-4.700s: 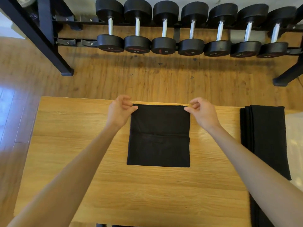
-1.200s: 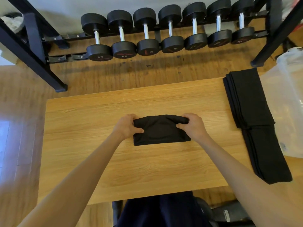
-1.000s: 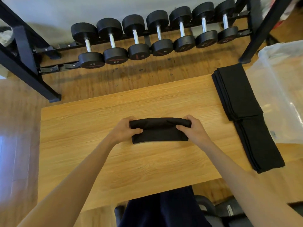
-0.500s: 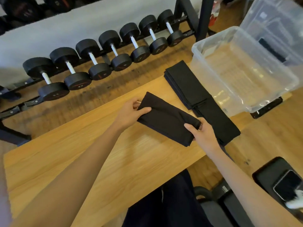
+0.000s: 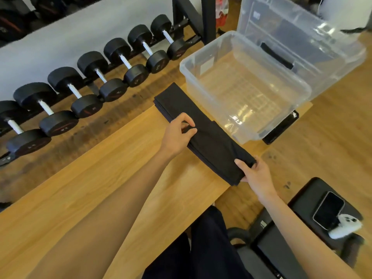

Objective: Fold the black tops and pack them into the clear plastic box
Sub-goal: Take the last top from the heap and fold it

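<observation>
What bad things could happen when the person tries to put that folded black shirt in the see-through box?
1. The folded black top is held only at its two ends, by the left hand and right hand, so its middle might sag and unfold.
2. It is over the stack of black tops and could drag those out of place.
3. The clear plastic box has a tall rim, and the top could catch on it.
</observation>
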The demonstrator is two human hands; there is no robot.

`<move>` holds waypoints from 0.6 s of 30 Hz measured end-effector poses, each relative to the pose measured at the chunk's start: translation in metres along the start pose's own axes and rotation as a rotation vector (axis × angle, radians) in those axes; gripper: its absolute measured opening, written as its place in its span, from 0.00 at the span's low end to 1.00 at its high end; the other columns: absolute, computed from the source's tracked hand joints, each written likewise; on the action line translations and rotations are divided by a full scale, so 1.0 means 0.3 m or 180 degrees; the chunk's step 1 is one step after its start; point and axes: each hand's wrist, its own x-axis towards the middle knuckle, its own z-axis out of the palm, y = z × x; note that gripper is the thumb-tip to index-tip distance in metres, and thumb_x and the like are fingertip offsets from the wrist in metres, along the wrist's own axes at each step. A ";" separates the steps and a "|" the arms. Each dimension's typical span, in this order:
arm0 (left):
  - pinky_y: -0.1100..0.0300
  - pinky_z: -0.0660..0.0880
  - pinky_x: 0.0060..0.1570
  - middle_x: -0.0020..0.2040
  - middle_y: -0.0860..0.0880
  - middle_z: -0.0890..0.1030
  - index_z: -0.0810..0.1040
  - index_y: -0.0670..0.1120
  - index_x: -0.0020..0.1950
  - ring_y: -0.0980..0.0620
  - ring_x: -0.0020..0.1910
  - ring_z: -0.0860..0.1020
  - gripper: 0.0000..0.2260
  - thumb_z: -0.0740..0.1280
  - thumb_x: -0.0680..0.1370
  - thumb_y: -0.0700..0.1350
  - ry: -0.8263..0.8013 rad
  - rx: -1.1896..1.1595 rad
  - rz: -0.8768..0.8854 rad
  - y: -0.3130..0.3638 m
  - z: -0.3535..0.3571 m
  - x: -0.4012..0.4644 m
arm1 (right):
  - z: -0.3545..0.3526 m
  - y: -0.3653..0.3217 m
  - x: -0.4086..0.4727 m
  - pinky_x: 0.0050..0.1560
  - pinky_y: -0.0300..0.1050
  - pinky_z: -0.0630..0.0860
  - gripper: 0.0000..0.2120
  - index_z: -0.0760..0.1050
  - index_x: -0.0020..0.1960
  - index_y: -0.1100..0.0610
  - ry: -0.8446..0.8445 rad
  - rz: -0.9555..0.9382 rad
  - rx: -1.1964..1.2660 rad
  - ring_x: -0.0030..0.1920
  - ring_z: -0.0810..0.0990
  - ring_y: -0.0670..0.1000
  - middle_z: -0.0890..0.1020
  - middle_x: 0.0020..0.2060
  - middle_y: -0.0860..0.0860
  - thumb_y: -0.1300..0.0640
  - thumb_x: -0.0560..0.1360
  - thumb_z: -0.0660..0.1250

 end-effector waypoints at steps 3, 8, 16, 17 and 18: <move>0.56 0.77 0.52 0.45 0.58 0.83 0.81 0.54 0.41 0.58 0.49 0.80 0.12 0.66 0.79 0.39 -0.0081 0.0253 0.0085 0.002 0.079 0.048 | -0.044 0.020 0.043 0.38 0.42 0.83 0.12 0.72 0.58 0.59 0.0053 0.0198 0.0081 0.48 0.81 0.46 0.81 0.51 0.52 0.61 0.77 0.69; 0.71 0.72 0.47 0.57 0.55 0.83 0.84 0.53 0.55 0.58 0.55 0.78 0.12 0.63 0.82 0.40 -0.0222 0.0611 -0.0143 0.000 0.168 0.098 | -0.088 0.050 0.085 0.33 0.38 0.80 0.07 0.72 0.52 0.57 0.0040 0.0334 0.0150 0.45 0.81 0.44 0.81 0.47 0.49 0.62 0.77 0.69; 0.58 0.74 0.53 0.67 0.53 0.77 0.81 0.53 0.62 0.51 0.66 0.74 0.16 0.58 0.84 0.40 -0.0313 0.1570 -0.0084 -0.013 0.234 0.132 | -0.089 0.097 0.126 0.38 0.43 0.83 0.08 0.74 0.49 0.54 0.0129 0.0390 -0.0235 0.47 0.83 0.49 0.83 0.47 0.54 0.59 0.74 0.72; 0.55 0.75 0.55 0.68 0.53 0.77 0.81 0.53 0.63 0.50 0.66 0.74 0.16 0.58 0.84 0.40 -0.0327 0.1714 -0.0034 -0.015 0.241 0.133 | -0.087 0.101 0.129 0.38 0.43 0.83 0.08 0.74 0.47 0.53 0.0173 0.0367 -0.0328 0.46 0.83 0.48 0.83 0.46 0.53 0.58 0.74 0.73; 0.54 0.75 0.56 0.68 0.53 0.76 0.80 0.53 0.64 0.50 0.66 0.74 0.16 0.57 0.84 0.40 -0.0361 0.1877 0.0024 -0.018 0.247 0.134 | -0.085 0.102 0.130 0.38 0.42 0.82 0.08 0.74 0.46 0.52 0.0221 0.0343 -0.0409 0.44 0.83 0.47 0.83 0.44 0.52 0.57 0.73 0.73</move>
